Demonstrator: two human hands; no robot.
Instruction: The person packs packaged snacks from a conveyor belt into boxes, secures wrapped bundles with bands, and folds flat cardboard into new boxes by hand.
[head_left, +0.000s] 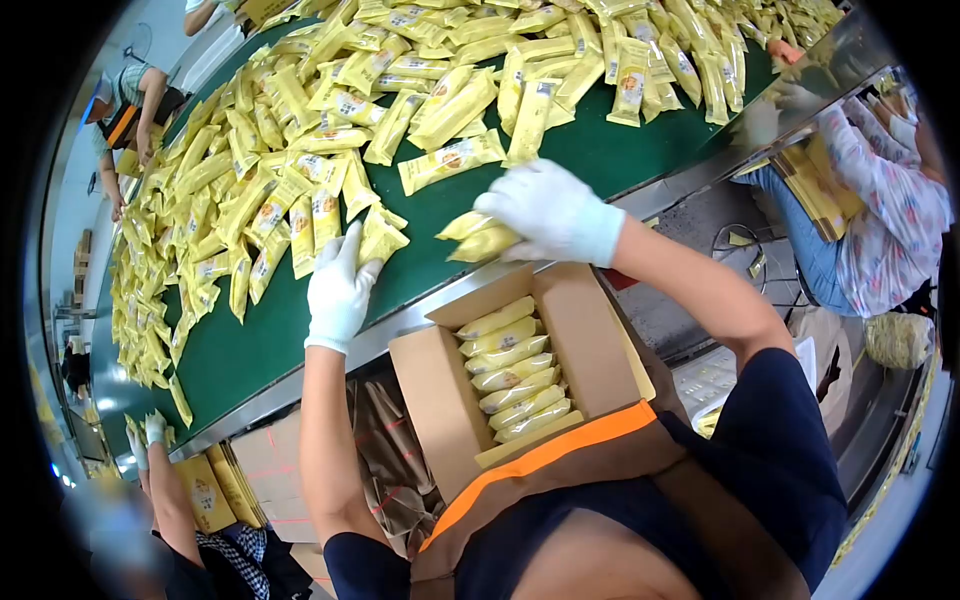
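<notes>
My right hand [552,212], in a white glove, is closed around yellow wrapped snack packets [482,243] and holds them over the belt's near edge. My left hand [340,285], also gloved, has its fingers and thumb around another yellow snack packet [383,236] at the near side of the pile. An open cardboard box [435,400] stands against my apron, below and between my hands. Inside it lies a row of several packets [508,355], stacked side by side.
A large heap of snack packets [330,90] covers much of the green conveyor belt [290,335]. Its metal edge [260,405] runs in front of me. Other people work at the left [130,110], lower left [180,510] and right [880,220]. Flat cartons [275,460] lean below the belt.
</notes>
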